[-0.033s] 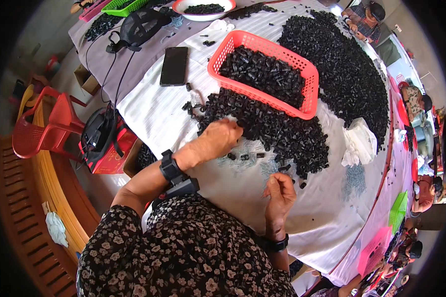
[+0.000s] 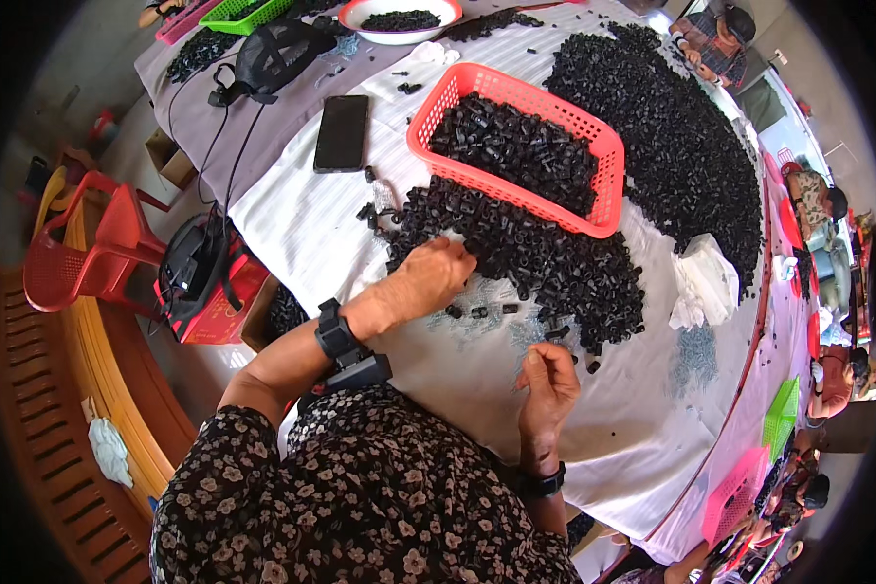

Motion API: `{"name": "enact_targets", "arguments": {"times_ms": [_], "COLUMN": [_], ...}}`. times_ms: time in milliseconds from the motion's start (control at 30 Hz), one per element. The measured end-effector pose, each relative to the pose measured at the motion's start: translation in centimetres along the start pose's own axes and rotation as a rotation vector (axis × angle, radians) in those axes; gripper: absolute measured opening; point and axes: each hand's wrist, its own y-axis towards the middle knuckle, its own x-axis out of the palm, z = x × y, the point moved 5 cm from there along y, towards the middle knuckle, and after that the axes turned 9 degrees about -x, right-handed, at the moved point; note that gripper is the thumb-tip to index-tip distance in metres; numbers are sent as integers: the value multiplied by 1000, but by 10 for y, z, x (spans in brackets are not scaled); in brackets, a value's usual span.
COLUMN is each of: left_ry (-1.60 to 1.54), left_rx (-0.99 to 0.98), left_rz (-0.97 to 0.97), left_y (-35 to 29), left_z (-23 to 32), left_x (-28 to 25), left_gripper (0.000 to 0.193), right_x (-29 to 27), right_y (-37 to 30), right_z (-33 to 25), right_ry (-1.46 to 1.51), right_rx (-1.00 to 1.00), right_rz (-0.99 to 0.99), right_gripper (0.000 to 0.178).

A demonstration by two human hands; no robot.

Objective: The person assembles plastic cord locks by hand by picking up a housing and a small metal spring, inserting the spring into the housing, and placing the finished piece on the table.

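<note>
My left hand (image 2: 432, 276) is closed at the near edge of a pile of small black plastic pieces (image 2: 535, 255); whatever its curled fingertips hold is hidden. Lower right, my right hand (image 2: 550, 391) is raised over the cloth, thumb and fingers pinched together, with anything between them too small to name. Thin grey metal bits (image 2: 493, 328) lie scattered between the hands. Among them sit a few separate black pieces (image 2: 479, 312). Behind the pile stands a red perforated basket (image 2: 609, 185), partly filled with similar black pieces.
A black phone (image 2: 342, 134) lies left of the basket. Farther right spreads a larger black heap (image 2: 686, 146), with crumpled white plastic (image 2: 706, 279) at its near side. A black cap (image 2: 277, 56) and a red-rimmed bowl (image 2: 399, 35) are at the far edge. Other people sit along the right.
</note>
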Motion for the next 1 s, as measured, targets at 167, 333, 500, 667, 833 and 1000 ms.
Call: {"name": "enact_targets", "arguments": {"times_ms": [167, 333, 500, 667, 833, 1000], "left_ry": [37, -641, -1502, -1525, -1529, -1508], "left_rx": [-26, -179, -271, -335, -277, -280], "left_rz": [-8, -119, -253, -279, -237, -216], "left_y": [-1, -2, -15, -26, -29, -32], "left_z": [4, 7, 23, 32, 35, 33], "left_x": [2, -32, -44, -57, -57, -52], "left_gripper": [18, 12, 15, 16, 16, 16], "right_x": [5, 16, 42, 61, 69, 71], "right_y": [-2, 11, 33, 41, 39, 37], "right_z": [-5, -22, -54, -66, -64, -62], "right_ry": [-25, -28, 36, 51, 26, -87], "right_rx": [16, 19, -61, -131, -194, -214], "right_rz": [6, -49, -190, -238, -294, -336], "right_gripper": [6, 9, 9, 10, 10, 9]}}
